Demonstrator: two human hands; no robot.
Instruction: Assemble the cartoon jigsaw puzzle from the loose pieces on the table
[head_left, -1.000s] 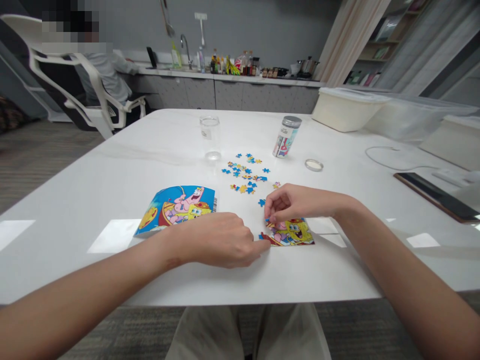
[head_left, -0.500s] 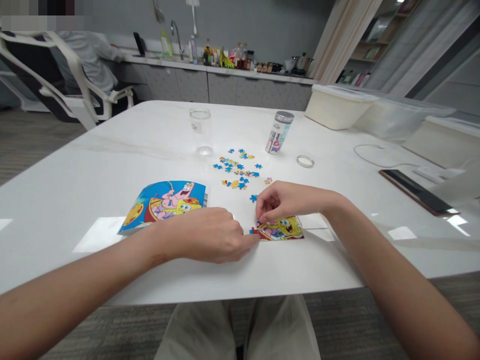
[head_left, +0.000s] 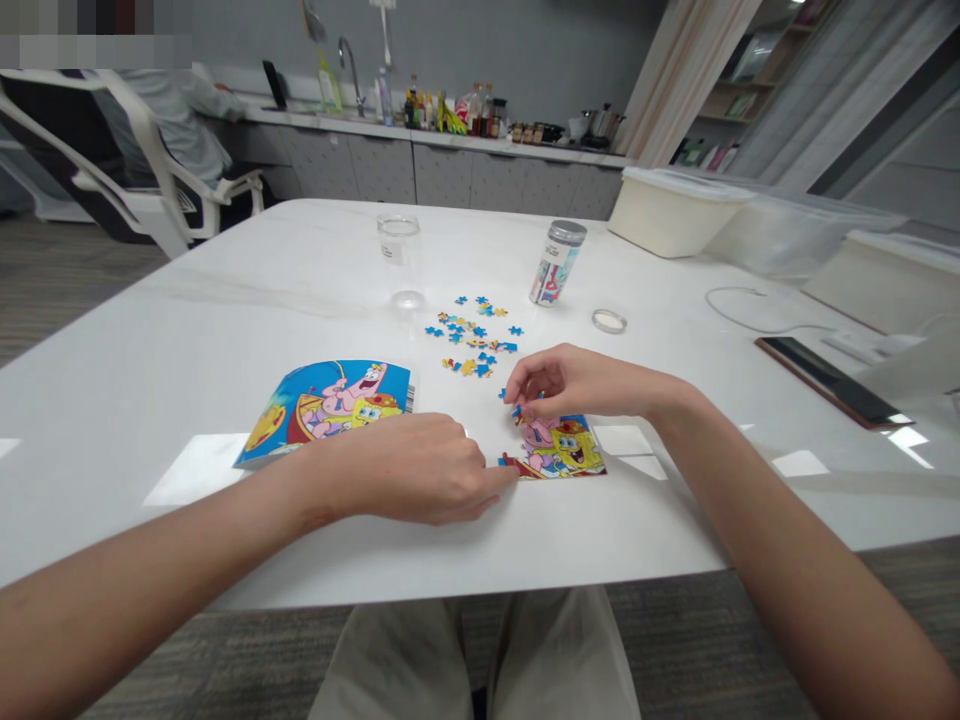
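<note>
A partly joined jigsaw puzzle (head_left: 571, 448) with cartoon figures lies near the table's front edge. My left hand (head_left: 420, 470) rests at its lower left, index finger stretched out to touch the corner and the other fingers curled under. Above the puzzle's upper left, my right hand (head_left: 559, 385) pinches a small blue and red puzzle piece (head_left: 517, 413) between thumb and fingers. Part of the puzzle's top is hidden behind that hand. Loose puzzle pieces (head_left: 470, 368) are scattered farther back. Left of them lies a curled picture sheet (head_left: 330, 400) with a matching cartoon, partly covered by my left forearm.
Beyond the pieces stand a clear jar (head_left: 401, 265) and a printed canister (head_left: 556, 265), with a round lid (head_left: 609, 321) beside it. To the right are a dark phone-like slab (head_left: 832, 385), a cable and storage boxes (head_left: 675, 215). A person (head_left: 172, 120) sits at the back left.
My right hand has lifted slightly up and away from the puzzle with the piece in its fingers, uncovering more of the picture. My left hand has stayed in place.
</note>
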